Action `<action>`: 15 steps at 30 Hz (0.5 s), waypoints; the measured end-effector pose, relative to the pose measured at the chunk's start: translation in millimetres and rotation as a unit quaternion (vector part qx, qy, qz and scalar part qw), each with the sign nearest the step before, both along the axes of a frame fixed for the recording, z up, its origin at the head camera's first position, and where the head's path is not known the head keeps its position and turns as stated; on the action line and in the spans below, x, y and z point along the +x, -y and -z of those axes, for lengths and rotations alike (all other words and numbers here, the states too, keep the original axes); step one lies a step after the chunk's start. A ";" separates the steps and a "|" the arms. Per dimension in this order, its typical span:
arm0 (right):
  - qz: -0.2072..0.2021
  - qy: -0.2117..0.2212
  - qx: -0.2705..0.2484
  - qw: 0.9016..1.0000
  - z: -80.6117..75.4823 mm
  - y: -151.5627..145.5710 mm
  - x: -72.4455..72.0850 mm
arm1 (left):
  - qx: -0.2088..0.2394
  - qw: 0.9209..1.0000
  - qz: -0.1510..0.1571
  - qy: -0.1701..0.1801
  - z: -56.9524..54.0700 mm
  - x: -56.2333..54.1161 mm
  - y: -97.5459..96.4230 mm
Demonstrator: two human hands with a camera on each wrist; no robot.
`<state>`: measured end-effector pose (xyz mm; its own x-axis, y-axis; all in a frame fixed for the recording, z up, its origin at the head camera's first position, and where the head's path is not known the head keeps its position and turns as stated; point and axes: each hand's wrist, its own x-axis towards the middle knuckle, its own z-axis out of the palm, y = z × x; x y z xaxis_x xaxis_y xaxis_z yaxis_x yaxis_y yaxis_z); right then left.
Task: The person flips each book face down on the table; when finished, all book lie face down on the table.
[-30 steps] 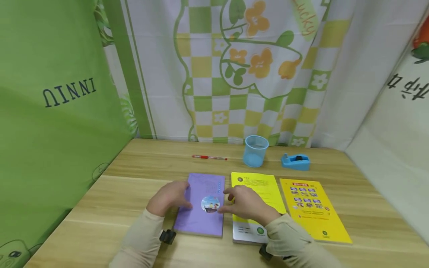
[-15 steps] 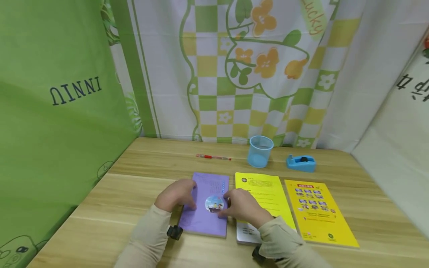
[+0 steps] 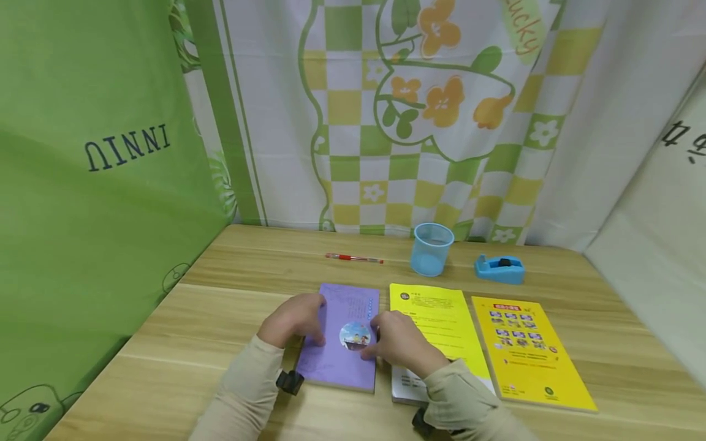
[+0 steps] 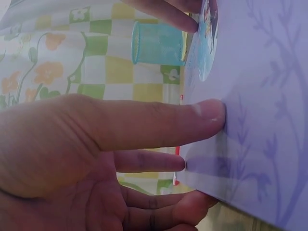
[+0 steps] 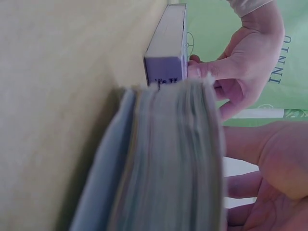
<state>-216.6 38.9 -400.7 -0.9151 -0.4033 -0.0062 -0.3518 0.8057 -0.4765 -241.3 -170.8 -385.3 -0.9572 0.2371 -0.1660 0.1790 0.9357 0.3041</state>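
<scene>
A thick purple book [image 3: 337,370] with a round picture on its cover lies on the table in the head view. My left hand [image 3: 294,318] is at its left side, the thumb and a fingertip on the purple cover [image 4: 260,120] and other fingers at the edge in the left wrist view. My right hand [image 3: 405,343] reaches over a yellow book [image 3: 441,315] to the purple book's right side, thumb and fingers spread near the round picture. In the right wrist view the page edges of a thick book [image 5: 168,159] hide part of the right hand [image 5: 274,163].
A thinner yellow-orange book [image 3: 529,361] lies at the right. Behind the books are a red pen [image 3: 354,258], a blue mesh cup [image 3: 430,251] and a blue tape dispenser [image 3: 500,269]. A patterned curtain [image 3: 353,122] hangs at the table's back edge.
The whole head view has shifted slightly, so the table things sit further right in it. My right hand has come closer in over the purple book's right side; the left stays at its left side.
</scene>
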 end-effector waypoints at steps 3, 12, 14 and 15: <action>0.006 0.002 -0.004 1.000 -0.1 1.0 0.9 | 0.000 1.000 -0.008 0.001 -0.4 0.2 -0.2; 0.014 0.001 -0.003 1.000 -0.5 0.9 2.2 | 0.033 0.999 -0.023 0.009 0.3 1.9 -1.6; 0.014 0.002 -0.003 1.000 -0.1 0.6 2.3 | 0.048 0.998 -0.030 0.017 0.3 2.5 -1.6; 0.015 0.003 -0.003 1.000 0.2 0.5 2.3 | 0.055 0.998 -0.033 0.022 0.4 2.6 -1.5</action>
